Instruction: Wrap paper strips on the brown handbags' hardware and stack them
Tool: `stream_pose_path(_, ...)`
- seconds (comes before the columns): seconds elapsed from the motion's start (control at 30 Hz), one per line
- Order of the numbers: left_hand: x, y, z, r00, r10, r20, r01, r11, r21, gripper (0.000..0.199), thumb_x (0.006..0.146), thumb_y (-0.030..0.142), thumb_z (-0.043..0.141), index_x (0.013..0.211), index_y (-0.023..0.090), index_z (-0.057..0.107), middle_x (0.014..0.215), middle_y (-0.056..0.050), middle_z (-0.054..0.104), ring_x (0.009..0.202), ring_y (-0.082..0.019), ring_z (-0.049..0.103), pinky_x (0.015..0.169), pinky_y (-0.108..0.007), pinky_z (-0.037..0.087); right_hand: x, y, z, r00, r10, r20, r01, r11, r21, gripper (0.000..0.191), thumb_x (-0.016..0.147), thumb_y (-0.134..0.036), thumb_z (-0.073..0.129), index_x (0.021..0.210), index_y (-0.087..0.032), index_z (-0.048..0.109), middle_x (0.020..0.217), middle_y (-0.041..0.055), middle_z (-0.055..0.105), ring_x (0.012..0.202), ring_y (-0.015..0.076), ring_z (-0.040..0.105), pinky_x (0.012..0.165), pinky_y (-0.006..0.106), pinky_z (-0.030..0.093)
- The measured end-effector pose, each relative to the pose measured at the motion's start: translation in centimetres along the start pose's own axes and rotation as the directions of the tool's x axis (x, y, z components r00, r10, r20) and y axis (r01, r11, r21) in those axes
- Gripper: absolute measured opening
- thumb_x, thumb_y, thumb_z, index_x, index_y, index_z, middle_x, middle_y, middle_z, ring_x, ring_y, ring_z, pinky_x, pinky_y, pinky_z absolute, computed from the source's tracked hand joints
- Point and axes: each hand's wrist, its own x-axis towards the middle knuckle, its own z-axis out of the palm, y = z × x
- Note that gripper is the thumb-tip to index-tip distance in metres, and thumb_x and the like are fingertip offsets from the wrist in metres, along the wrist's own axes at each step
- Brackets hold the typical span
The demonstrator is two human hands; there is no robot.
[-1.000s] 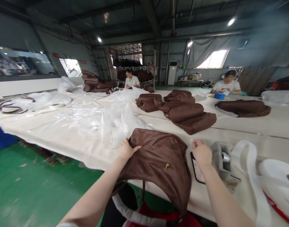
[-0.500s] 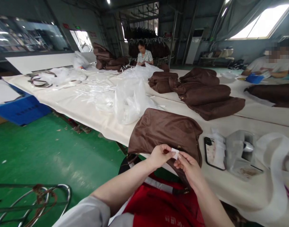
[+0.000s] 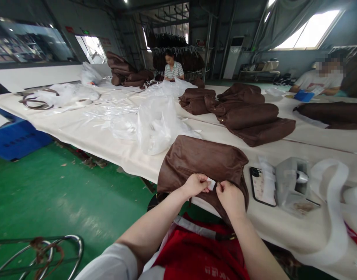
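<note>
A brown leather bag (image 3: 202, 155) lies at the near edge of the cream-covered table. Over its front, my left hand (image 3: 196, 184) pinches a small white paper piece (image 3: 211, 184) between thumb and fingers. Just right of the paper, my right hand (image 3: 229, 194) has its fingers pinched together at the bag's front, on a small dark part, perhaps the zipper pull; the fingertips mostly cover it. The two hands are apart. A strap wrapped in white (image 3: 196, 226) hangs below the bag, across the red apron (image 3: 196, 252).
Clear plastic bags (image 3: 155, 124) and more brown bags (image 3: 251, 116) lie farther back. To the right are a phone (image 3: 263, 186), a clear plastic box (image 3: 292, 182) and a white strip roll (image 3: 336, 202). Two people sit across the table. A metal stool frame (image 3: 79, 245) stands lower left.
My right hand has let go of the white paper and turned to pinch at the bag's front. My left hand keeps the paper and has moved slightly left. The view has shifted a little.
</note>
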Motion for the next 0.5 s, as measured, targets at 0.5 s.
stream_pose_path(0.5, -0.71, -0.31, 0.10, 0.999, 0.023, -0.028, -0.018, 0.981, 0.192, 0.011, 0.076, 0.021, 0.059, 0.076, 0.013, 0.066, 0.062, -0.001, 0.068, 0.055, -0.010, 0.064, 0.053, -0.019, 0.049, -0.53, 0.22, 0.65, 0.998, -0.060, -0.027, 0.066, 0.911, 0.406, 0.022, 0.086, -0.032, 0.046, 0.077, -0.020, 0.062, 0.065, 0.0036, 0.068, 0.058, 0.0178, 0.062, 0.056, 0.025, 0.041)
